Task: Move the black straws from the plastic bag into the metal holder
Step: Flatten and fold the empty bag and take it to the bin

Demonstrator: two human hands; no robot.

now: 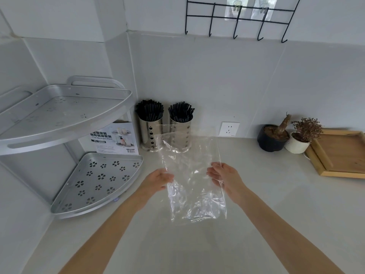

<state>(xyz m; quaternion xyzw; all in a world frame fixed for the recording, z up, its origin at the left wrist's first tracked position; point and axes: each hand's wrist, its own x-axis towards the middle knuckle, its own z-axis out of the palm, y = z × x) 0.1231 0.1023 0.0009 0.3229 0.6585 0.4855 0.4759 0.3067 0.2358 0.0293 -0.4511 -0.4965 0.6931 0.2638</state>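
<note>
A clear plastic bag (192, 175) hangs crumpled above the counter with no straws visible inside. My left hand (158, 179) holds its left edge and my right hand (224, 177) pinches its right edge. Two metal holders stand against the back wall: the left holder (150, 135) and the right holder (180, 133), partly seen through the bag. Black straws (149, 110) fill the left one upright, and more black straws (180, 112) fill the right one.
A two-tier silver corner rack (65, 123) stands at the left with a printed box (114, 139) behind it. Two small potted plants (273, 137) and a wooden tray (339, 153) sit at the right. A black hook rail (237, 16) hangs on the wall.
</note>
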